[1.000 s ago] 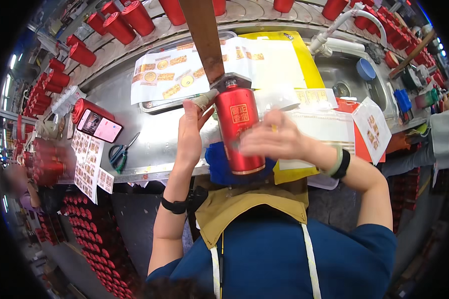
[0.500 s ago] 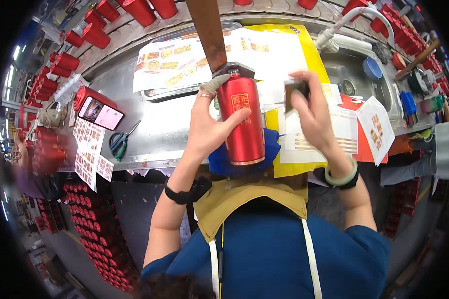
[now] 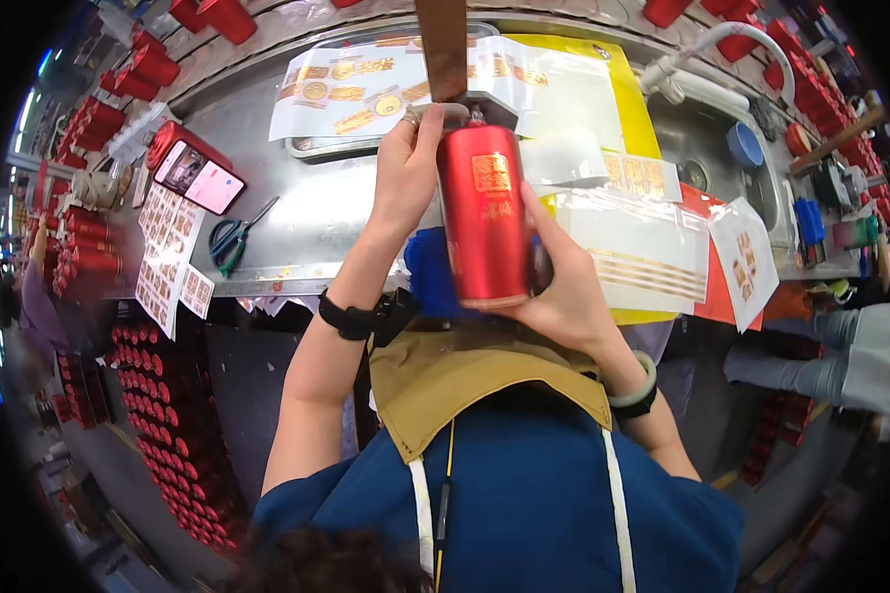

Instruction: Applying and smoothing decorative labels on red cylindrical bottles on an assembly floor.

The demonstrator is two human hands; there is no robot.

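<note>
At the worktop's point(image 3: 311, 222) near edge, the left grip point(image 3: 408, 166) holds the red bottle point(image 3: 483, 232) near its neck; the right grip point(image 3: 569, 292) cups its lower side.

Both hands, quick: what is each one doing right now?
Left hand: at the neck of the red bottle; whether it grips cannot be told.
Right hand: holding the red bottle near its base.

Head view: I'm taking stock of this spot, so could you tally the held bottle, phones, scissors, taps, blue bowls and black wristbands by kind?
Red bottle held in the right hand: 1
Phone: 1
Scissors: 1 pair
Tap: 1
Blue bowl: 1
Black wristbands: 2
Total: 7
</note>
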